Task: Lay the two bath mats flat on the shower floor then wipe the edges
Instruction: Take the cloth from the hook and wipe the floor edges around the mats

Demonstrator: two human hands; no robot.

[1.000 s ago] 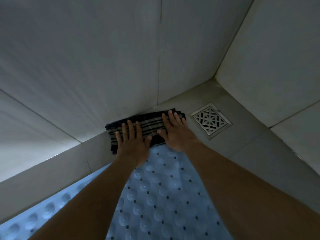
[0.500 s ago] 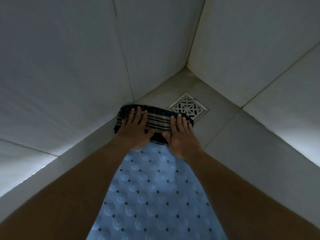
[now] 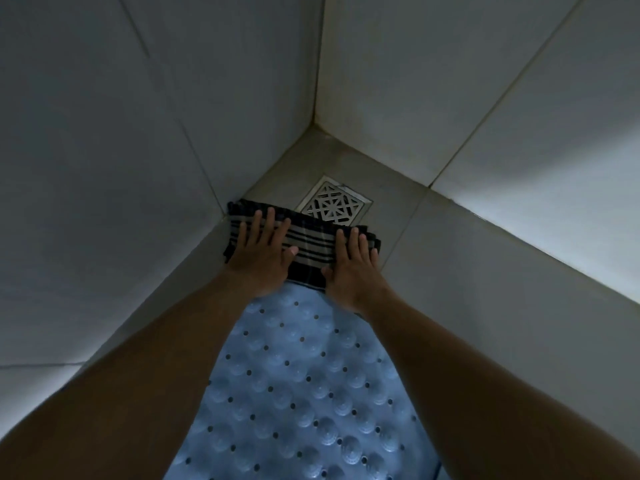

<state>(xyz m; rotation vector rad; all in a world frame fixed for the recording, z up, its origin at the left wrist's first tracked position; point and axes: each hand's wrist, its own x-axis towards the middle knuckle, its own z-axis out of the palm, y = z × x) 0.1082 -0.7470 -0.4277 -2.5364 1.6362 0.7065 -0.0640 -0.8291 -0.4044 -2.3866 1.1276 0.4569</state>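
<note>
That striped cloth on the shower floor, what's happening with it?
A person is kneeling or leaning into the shower corner, with both palms flat on a folded dark striped cloth. The left hand presses its end by the wall, the right hand its other end. The cloth lies across the far edge of a pale blue bath mat with bumps and holes, which lies flat on the tiled floor. The metal drain grate sits just beyond the cloth. It looks like edge wiping.
</note>
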